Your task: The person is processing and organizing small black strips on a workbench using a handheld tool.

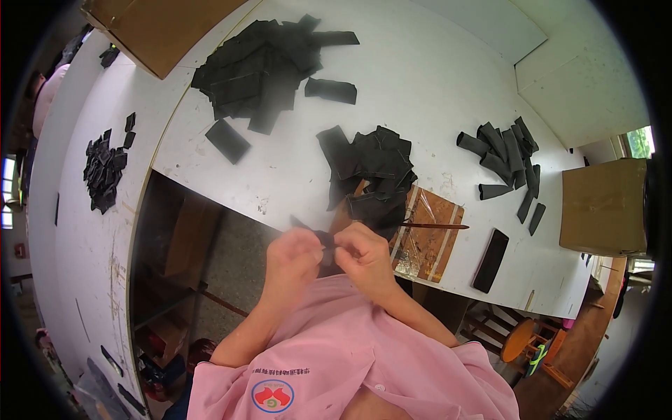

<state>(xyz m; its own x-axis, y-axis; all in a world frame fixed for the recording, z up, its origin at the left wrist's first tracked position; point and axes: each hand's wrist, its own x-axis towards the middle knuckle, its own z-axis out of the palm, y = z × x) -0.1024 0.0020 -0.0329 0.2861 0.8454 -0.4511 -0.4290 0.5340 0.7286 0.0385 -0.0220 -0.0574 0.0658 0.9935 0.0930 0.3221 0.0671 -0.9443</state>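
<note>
Close in front of my body, both hands are closed on a small black fabric piece (323, 239). My left hand (292, 260) is slightly blurred, with its fingers drawn together at the left side of the piece. My right hand (365, 257) pinches the other side, and the fingers partly hide the fabric. Just beyond my hands lies a heap of black fabric pieces (378, 161), partly over a brown board (428, 241) with clear strips on it. A thin reddish-brown stick (441, 226) rests across that board.
A larger pile of flat black pieces (259, 77) lies farther back. Black tube-shaped pieces (507, 154) are gathered at the right, near a cardboard box (603, 206). A black flat rectangular object (491, 260) sits right of the board. Small black pieces (105, 171) lie far left.
</note>
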